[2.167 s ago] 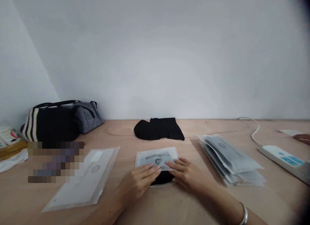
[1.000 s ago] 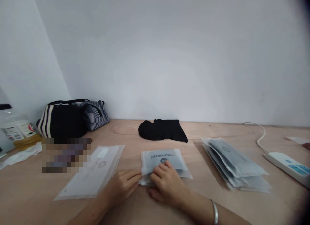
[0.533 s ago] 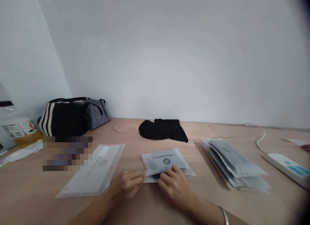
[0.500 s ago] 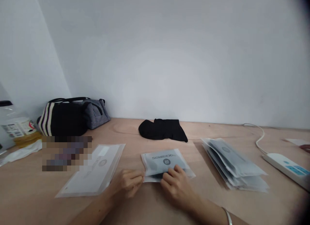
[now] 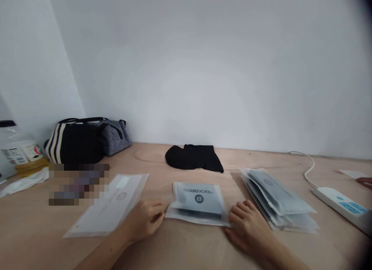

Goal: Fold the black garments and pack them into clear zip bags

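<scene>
A frosted plastic zip bag (image 5: 200,215) printed ROCKBROS lies in front of me, its lettering upside down, with something dark and folded inside. My left hand (image 5: 147,220) is closed at the bag's near left corner, thumb and fingers pinched together. At the near right corner, my right hand (image 5: 247,225) has its fingers curled onto the bag's edge; the fingertips are partly hidden. To the left is a flat, pale zip bag (image 5: 107,212) with a similar logo. A stack of filled zip bags (image 5: 279,196) rests beyond my right hand.
A folded black cloth item (image 5: 194,157) lies near the wall. At the left are a black striped bag (image 5: 81,144), a smaller striped bag (image 5: 116,138) and a plastic bottle (image 5: 24,153). A white power strip (image 5: 340,202) and another person's hand (image 5: 364,181) are at the right.
My right hand has slid from the bag's middle to its right corner. The bag's near edge now shows fully. My left hand stays near the left corner.
</scene>
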The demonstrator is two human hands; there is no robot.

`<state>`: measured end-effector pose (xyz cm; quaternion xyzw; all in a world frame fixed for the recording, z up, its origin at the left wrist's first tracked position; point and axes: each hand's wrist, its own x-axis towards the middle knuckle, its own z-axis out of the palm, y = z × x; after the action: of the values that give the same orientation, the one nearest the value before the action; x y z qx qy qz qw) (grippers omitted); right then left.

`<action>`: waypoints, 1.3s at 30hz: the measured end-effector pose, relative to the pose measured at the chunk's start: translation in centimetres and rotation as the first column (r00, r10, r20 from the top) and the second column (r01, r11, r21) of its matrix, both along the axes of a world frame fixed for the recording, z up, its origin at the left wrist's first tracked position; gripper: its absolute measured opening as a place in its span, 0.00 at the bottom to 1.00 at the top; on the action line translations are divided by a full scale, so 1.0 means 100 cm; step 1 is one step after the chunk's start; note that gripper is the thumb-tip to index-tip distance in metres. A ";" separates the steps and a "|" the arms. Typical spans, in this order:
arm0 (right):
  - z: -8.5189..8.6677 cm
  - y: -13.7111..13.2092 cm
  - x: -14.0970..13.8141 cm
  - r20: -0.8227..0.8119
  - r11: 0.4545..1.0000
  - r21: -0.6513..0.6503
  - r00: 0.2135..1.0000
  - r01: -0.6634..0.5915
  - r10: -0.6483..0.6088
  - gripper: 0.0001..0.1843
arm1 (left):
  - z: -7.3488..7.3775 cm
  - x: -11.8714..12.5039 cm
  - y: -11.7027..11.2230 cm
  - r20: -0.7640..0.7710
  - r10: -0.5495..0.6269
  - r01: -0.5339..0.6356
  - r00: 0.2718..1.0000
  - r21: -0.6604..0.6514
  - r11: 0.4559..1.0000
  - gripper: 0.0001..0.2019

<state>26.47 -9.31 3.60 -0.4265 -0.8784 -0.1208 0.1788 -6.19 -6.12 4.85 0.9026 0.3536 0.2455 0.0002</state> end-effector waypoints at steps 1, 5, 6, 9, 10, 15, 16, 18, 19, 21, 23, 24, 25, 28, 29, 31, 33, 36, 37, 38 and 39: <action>0.006 0.002 -0.003 -0.029 0.999 -0.048 0.999 -0.018 0.017 0.09 | 0.005 0.003 0.000 0.014 0.010 -0.010 1.000 -0.017 1.000 0.07; 0.023 0.017 -0.030 -0.148 0.985 -0.156 0.988 -0.074 0.050 0.14 | 0.019 0.035 0.005 0.054 -0.026 0.027 0.998 -0.015 1.000 0.08; 0.023 0.023 -0.038 -0.150 0.983 -0.167 0.987 -0.073 0.048 0.17 | 0.018 0.046 0.008 0.036 -0.037 0.038 0.999 -0.015 0.999 0.10; 0.015 0.039 -0.058 -0.090 0.973 -0.216 0.994 -0.075 0.057 0.28 | 0.006 0.073 0.019 -0.061 -0.040 0.038 0.997 -0.037 0.999 0.17; 0.010 0.044 -0.061 -0.064 0.967 -0.243 0.996 -0.074 0.060 0.30 | -0.001 0.078 0.022 -0.099 -0.028 0.022 0.995 -0.059 0.998 0.19; -0.007 0.055 -0.061 -0.006 0.919 -0.388 0.998 -0.065 0.068 0.36 | -0.028 0.078 0.028 -0.189 0.033 -0.061 0.981 -0.145 0.987 0.25; -0.008 0.055 -0.060 -0.006 0.913 -0.403 0.998 -0.065 0.068 0.37 | -0.031 0.076 0.028 -0.184 0.033 -0.061 0.982 -0.147 0.987 0.25; -0.007 0.054 -0.060 -0.009 0.900 -0.431 0.998 -0.061 0.064 0.38 | -0.035 0.074 0.027 -0.174 0.031 -0.059 0.984 -0.158 0.986 0.25; -0.006 0.054 -0.061 -0.010 0.892 -0.448 0.998 -0.059 0.061 0.38 | -0.036 0.073 0.028 -0.172 0.028 -0.058 0.985 -0.171 0.984 0.25; -0.004 0.053 -0.062 -0.012 0.875 -0.480 0.998 -0.057 0.058 0.39 | -0.037 0.073 0.029 -0.168 0.021 -0.056 0.986 -0.206 0.977 0.25; -0.003 0.054 -0.062 -0.015 0.863 -0.501 0.998 -0.059 0.060 0.40 | -0.038 0.074 0.031 -0.153 0.014 -0.052 0.988 -0.251 0.967 0.26; -0.003 0.054 -0.062 -0.016 0.860 -0.506 0.998 -0.063 0.064 0.41 | -0.038 0.074 0.032 -0.139 0.011 -0.049 0.990 -0.277 0.960 0.26; -0.003 0.055 -0.062 -0.018 0.858 -0.510 0.998 -0.068 0.068 0.42 | -0.038 0.074 0.032 -0.117 0.008 -0.043 0.993 -0.303 0.952 0.27; -0.002 0.055 -0.059 -0.020 0.852 -0.517 0.996 -0.086 0.089 0.47 | -0.039 0.069 0.033 0.018 0.025 -0.016 1.000 -0.383 0.923 0.26; 0.000 0.054 -0.057 -0.019 0.852 -0.515 0.995 -0.096 0.101 0.49 | -0.039 0.067 0.033 0.095 0.063 -0.020 0.994 -0.400 0.916 0.25; 0.003 0.052 -0.055 -0.012 0.859 -0.495 0.990 -0.129 0.141 0.51 | -0.040 0.059 0.036 0.270 0.184 -0.061 0.945 -0.408 0.911 0.23; 0.006 0.049 -0.055 0.003 0.872 -0.455 0.979 -0.179 0.202 0.48 | -0.042 0.050 0.041 0.428 0.328 -0.147 0.842 -0.404 0.903 0.22; 0.006 0.044 -0.061 0.057 0.900 -0.368 0.960 -0.234 0.273 0.36 | -0.046 0.041 0.051 0.529 0.458 -0.247 0.714 -0.421 0.873 0.21; 0.005 0.043 -0.063 0.086 0.914 -0.332 0.957 -0.234 0.277 0.31 | -0.047 0.039 0.053 0.536 0.478 -0.263 0.696 -0.429 0.864 0.21; 0.002 0.041 -0.067 0.119 0.929 -0.294 0.956 -0.225 0.269 0.28 | -0.048 0.039 0.055 0.537 0.487 -0.271 0.689 -0.433 0.860 0.21; 0.000 0.040 -0.070 0.152 0.943 -0.256 0.955 -0.211 0.255 0.27 | -0.049 0.038 0.056 0.534 0.489 -0.273 0.690 -0.433 0.859 0.21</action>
<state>19.51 -5.33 3.59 -0.3244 -0.9436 -0.0319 0.0583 -2.34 -0.52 -0.02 0.6605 0.5496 0.4653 0.2125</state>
